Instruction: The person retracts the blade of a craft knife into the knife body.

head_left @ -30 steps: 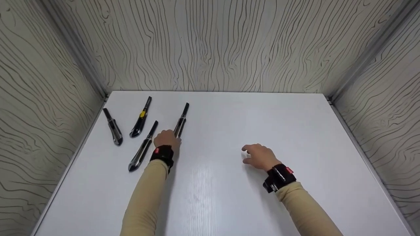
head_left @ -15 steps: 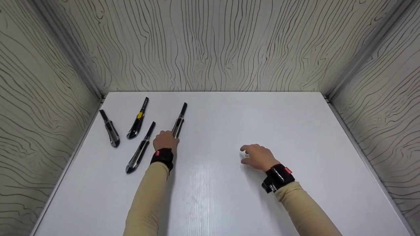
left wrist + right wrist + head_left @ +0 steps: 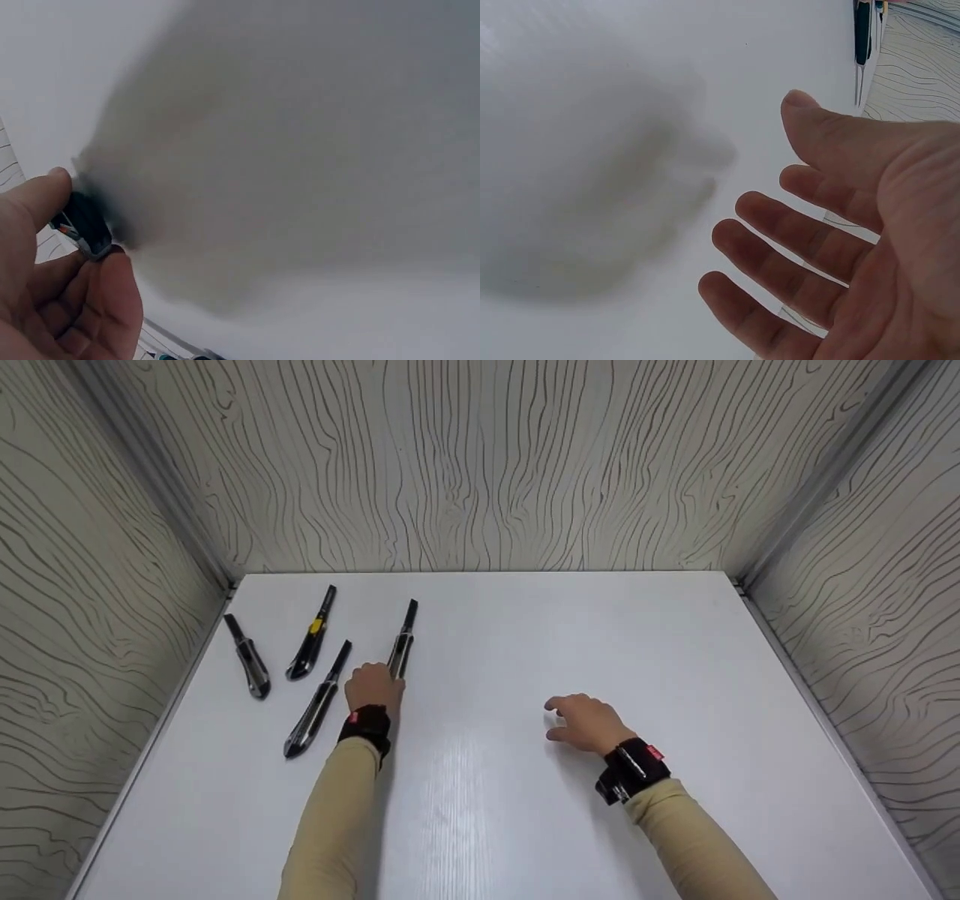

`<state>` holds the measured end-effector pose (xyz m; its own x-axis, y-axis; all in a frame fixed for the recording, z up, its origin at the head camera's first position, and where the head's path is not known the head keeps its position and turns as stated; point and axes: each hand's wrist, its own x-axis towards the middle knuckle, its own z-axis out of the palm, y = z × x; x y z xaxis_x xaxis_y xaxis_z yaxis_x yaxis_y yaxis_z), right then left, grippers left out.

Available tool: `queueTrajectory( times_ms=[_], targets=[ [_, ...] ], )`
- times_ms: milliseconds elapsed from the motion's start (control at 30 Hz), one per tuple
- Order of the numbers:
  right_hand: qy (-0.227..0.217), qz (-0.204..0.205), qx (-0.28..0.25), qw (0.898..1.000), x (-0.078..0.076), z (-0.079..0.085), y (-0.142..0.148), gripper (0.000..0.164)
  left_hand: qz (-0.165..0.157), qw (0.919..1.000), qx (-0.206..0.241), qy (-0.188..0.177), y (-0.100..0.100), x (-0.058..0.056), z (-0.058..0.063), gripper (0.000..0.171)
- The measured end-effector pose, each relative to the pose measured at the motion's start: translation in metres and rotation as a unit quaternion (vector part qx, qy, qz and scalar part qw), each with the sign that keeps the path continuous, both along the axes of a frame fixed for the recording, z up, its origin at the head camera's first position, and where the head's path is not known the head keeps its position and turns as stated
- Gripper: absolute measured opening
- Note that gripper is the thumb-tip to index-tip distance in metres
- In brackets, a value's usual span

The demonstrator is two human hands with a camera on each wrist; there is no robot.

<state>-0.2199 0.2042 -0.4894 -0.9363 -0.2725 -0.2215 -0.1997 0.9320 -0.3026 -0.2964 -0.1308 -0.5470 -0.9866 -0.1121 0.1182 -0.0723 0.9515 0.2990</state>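
My left hand (image 3: 373,688) pinches the rear end of a silver-and-black utility knife (image 3: 401,652), whose black blade end points toward the back wall. In the left wrist view, thumb and fingers close on the dark butt of this utility knife (image 3: 90,225), and the rest of it is hidden. Just left of that hand lies a second silver utility knife (image 3: 311,718). Farther left are a black utility knife with a yellow slider (image 3: 309,646) and another silver one (image 3: 253,666). Over the table's right half, my right hand (image 3: 590,724) holds nothing, fingers loosely spread.
The white tabletop (image 3: 480,780) is bordered by wood-grain panels at the back (image 3: 480,465) and on both sides. Black bands (image 3: 637,769) circle both wrists. Dark knife shapes (image 3: 863,30) show at the top right of the right wrist view.
My left hand has shifted slightly left with the utility knife in its grip, toward the other knives. The whole head view has drifted a little. The right hand stays much the same.
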Motion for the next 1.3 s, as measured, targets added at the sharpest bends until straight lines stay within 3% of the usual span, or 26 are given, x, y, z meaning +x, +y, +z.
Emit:
queueTrajectory(
  times_ms=[433, 633, 800, 1033, 1300],
  targets=[
    [-0.009, -0.002, 0.004, 1.0, 0.001, 0.0, 0.0, 0.044, -0.013, 0.9995, -0.001, 0.028, -0.005, 0.007, 0.021, 0.035],
    [-0.007, -0.008, 0.0, 1.0, 0.003, 0.001, -0.002, 0.044, -0.02, 0.9986, -0.001, 0.05, 0.0, 0.017, 0.03, 0.039],
    [0.014, -0.001, -0.003, 1.0, 0.004, 0.002, -0.004, 0.043, -0.033, 0.9974, 0.018, 0.061, 0.015, 0.03, 0.037, 0.041],
    [0.031, -0.006, -0.008, 0.999, 0.003, 0.002, -0.009, 0.043, -0.077, 0.9912, 0.042, 0.099, 0.046, 0.048, 0.042, 0.038],
    [0.046, -0.01, -0.002, 0.999, 0.004, 0.005, -0.012, 0.042, -0.103, 0.9901, 0.033, 0.089, 0.078, 0.07, 0.045, 0.038]
  ],
)
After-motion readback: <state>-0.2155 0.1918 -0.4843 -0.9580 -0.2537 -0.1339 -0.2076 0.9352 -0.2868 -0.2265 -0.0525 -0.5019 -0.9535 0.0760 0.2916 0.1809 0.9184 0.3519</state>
